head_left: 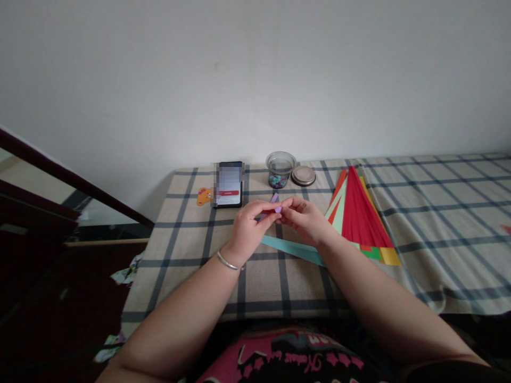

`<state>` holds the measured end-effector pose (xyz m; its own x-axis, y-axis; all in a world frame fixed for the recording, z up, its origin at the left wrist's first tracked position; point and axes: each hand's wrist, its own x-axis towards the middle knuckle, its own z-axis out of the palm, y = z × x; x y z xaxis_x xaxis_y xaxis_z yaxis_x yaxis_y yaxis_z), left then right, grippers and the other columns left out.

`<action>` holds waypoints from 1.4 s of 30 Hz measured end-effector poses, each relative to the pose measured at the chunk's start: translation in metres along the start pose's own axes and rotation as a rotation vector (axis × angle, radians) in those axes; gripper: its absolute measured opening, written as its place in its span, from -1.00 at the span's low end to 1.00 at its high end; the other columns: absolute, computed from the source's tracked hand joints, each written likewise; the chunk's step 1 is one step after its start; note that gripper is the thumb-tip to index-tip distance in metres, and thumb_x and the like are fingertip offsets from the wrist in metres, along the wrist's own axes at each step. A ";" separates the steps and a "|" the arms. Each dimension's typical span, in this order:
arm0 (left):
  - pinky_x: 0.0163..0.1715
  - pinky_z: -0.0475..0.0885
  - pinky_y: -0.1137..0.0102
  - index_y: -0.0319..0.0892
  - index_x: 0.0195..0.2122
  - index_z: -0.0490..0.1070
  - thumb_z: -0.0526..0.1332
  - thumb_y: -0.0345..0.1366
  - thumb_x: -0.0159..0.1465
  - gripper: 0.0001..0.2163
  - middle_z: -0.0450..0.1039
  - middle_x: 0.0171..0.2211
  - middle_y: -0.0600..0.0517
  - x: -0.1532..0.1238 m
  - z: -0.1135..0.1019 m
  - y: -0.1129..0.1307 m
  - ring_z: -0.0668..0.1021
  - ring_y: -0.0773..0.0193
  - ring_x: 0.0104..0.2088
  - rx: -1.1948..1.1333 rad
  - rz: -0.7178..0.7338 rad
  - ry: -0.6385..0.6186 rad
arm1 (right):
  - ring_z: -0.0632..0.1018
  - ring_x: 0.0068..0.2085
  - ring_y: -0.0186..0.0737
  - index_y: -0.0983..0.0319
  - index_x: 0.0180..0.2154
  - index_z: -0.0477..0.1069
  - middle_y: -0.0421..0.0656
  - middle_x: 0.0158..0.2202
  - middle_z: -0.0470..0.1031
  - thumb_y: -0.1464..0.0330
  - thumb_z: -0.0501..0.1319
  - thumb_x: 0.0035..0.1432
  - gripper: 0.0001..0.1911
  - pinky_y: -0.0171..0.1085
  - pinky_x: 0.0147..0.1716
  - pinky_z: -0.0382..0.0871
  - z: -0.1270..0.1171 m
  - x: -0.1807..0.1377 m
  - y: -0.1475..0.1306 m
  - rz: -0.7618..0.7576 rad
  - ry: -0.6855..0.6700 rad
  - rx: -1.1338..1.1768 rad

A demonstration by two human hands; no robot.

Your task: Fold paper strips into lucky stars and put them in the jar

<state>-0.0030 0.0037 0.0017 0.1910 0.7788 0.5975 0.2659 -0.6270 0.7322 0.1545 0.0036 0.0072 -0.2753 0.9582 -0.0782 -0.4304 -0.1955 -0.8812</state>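
Note:
My left hand (pixel 249 226) and my right hand (pixel 305 218) meet over the checked cloth, fingertips pinched together on a narrow purple paper strip (pixel 275 205). A short end of the strip sticks up between them. A silver bangle circles my left wrist. Below the hands a teal paper strip (pixel 293 249) lies flat on the cloth, partly hidden by my right forearm. To the right of my right hand a fan of coloured paper strips (pixel 357 215), mostly red with green and yellow ends, is spread out.
A phone (pixel 228 184) with a lit screen lies at the back, with an orange bear sticker (pixel 204 196) beside it. A clear jar (pixel 280 169) holds small coloured pieces, its round lid (pixel 303 175) next to it. The checked cloth (pixel 439 213) runs right. A dark drop lies left.

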 end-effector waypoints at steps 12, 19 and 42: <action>-0.25 0.49 0.37 -0.16 -0.29 0.48 0.33 -0.37 0.16 -0.90 0.56 -0.35 0.03 0.000 -0.001 0.003 0.58 0.29 -0.32 0.133 0.083 0.045 | 0.53 -0.41 -0.43 0.22 -0.50 0.53 -0.27 -0.48 0.56 0.28 0.50 -0.23 -0.76 -0.37 -0.29 0.44 -0.002 0.000 0.001 0.045 -0.005 0.069; -0.25 0.48 0.36 -0.16 -0.29 0.48 0.35 -0.35 0.14 -0.88 0.56 -0.35 0.03 -0.001 -0.001 0.003 0.58 0.28 -0.32 0.152 0.069 0.070 | 0.55 -0.42 -0.41 0.21 -0.49 0.56 -0.25 -0.46 0.59 0.28 0.51 -0.29 -0.75 -0.36 -0.30 0.45 0.000 0.000 -0.001 0.000 0.037 0.044; -0.26 0.48 0.38 -0.16 -0.30 0.47 0.36 -0.39 0.12 -0.86 0.55 -0.36 0.05 -0.001 0.000 0.006 0.57 0.30 -0.33 0.154 0.080 0.043 | 0.48 -0.52 -0.44 0.24 -0.54 0.43 -0.27 -0.55 0.51 0.26 0.51 -0.28 -0.68 -0.42 -0.49 0.45 0.000 -0.003 -0.002 0.078 0.044 0.060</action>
<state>-0.0019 -0.0008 0.0061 0.1773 0.7228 0.6680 0.3937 -0.6741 0.6250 0.1557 0.0016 0.0094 -0.2724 0.9475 -0.1674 -0.4600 -0.2810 -0.8423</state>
